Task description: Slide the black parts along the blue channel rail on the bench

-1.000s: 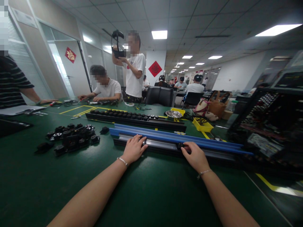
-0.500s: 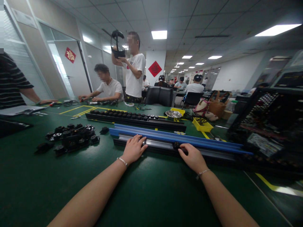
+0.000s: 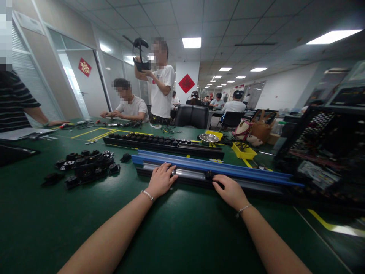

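My left hand (image 3: 163, 179) lies over the left part of a long black rail (image 3: 258, 186) with a shiny metal channel (image 3: 189, 173), fingers stretched out and resting on it. Farther right, a small black module (image 3: 209, 175) sits in the channel. My right hand (image 3: 229, 190) is at the module's right side, with thumb and forefinger curled against it. How much of the module the fingers cover is hidden. Just behind the black rail, a blue rail (image 3: 248, 173) runs alongside.
Loose black modules (image 3: 88, 167) are piled at left. Behind lies another black rail (image 3: 159, 146) holding several modules. A metal bowl (image 3: 209, 137) and a yellow tray (image 3: 244, 150) stand beyond; a dark open case (image 3: 322, 152) is at right. Other people are across the table.
My right hand and the small black module have slid slightly left along the channel. My left hand has stayed in place. Across the table, the seated person's hands have drawn closer together.
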The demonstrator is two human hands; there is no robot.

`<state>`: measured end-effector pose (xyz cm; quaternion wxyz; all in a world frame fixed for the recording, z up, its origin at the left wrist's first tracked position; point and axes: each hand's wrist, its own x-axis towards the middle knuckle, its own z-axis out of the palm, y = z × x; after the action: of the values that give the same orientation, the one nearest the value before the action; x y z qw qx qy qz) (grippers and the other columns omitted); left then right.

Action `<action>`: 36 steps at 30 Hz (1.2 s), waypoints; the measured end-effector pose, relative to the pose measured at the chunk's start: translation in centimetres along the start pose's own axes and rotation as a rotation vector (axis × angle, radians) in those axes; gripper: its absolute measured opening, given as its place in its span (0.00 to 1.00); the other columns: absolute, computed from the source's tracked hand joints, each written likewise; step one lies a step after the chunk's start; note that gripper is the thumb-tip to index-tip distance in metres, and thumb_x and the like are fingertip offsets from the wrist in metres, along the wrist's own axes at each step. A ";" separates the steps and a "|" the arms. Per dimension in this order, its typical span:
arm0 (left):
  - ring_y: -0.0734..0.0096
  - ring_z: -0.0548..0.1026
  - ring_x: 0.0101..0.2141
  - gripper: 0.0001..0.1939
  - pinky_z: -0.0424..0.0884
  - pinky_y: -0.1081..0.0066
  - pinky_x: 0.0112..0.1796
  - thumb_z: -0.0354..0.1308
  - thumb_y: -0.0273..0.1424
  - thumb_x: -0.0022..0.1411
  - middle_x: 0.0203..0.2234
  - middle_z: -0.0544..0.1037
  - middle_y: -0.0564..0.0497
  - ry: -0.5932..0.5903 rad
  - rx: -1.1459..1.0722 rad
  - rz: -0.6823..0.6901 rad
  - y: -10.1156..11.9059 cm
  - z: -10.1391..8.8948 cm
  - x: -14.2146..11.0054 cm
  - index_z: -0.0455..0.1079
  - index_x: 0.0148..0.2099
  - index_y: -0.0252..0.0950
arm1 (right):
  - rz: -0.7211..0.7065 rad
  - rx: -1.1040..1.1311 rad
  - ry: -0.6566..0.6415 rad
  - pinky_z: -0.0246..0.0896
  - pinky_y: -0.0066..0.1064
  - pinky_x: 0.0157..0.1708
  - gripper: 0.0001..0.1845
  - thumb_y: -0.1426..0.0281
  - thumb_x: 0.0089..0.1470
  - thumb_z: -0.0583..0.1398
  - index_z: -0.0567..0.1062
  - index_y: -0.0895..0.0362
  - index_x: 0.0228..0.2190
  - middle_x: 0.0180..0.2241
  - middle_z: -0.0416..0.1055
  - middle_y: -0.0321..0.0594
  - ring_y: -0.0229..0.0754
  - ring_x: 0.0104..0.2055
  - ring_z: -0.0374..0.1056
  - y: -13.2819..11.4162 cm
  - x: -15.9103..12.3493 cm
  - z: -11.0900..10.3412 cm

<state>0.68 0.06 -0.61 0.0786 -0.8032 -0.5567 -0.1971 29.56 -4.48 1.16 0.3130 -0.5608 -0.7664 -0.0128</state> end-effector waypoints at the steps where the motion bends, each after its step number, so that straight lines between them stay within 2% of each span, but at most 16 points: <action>1: 0.60 0.59 0.57 0.24 0.57 0.57 0.53 0.40 0.45 0.65 0.57 0.64 0.48 -0.001 0.001 0.000 0.0 0.0 0.0 0.59 0.60 0.45 | 0.000 -0.003 -0.004 0.64 0.38 0.47 0.14 0.64 0.53 0.52 0.77 0.54 0.34 0.41 0.75 0.40 0.42 0.44 0.69 0.0 0.0 0.0; 14: 0.60 0.59 0.57 0.24 0.57 0.57 0.53 0.41 0.45 0.65 0.57 0.64 0.48 0.008 0.009 0.002 0.1 0.0 0.0 0.59 0.60 0.46 | -0.072 -0.013 -0.037 0.62 0.40 0.51 0.15 0.64 0.53 0.53 0.77 0.53 0.38 0.44 0.74 0.41 0.43 0.48 0.68 0.2 0.0 0.5; 36: 0.59 0.59 0.57 0.25 0.58 0.57 0.53 0.40 0.45 0.65 0.57 0.64 0.48 -0.003 0.005 0.004 0.1 -0.2 -0.1 0.59 0.60 0.44 | -0.092 -0.027 -0.131 0.57 0.43 0.54 0.18 0.64 0.55 0.51 0.74 0.57 0.42 0.47 0.72 0.44 0.45 0.51 0.65 -0.4 0.3 0.7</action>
<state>0.73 -0.11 -0.43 0.0799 -0.8044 -0.5558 -0.1943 28.84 -4.14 0.92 0.2537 -0.5289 -0.8099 -0.0005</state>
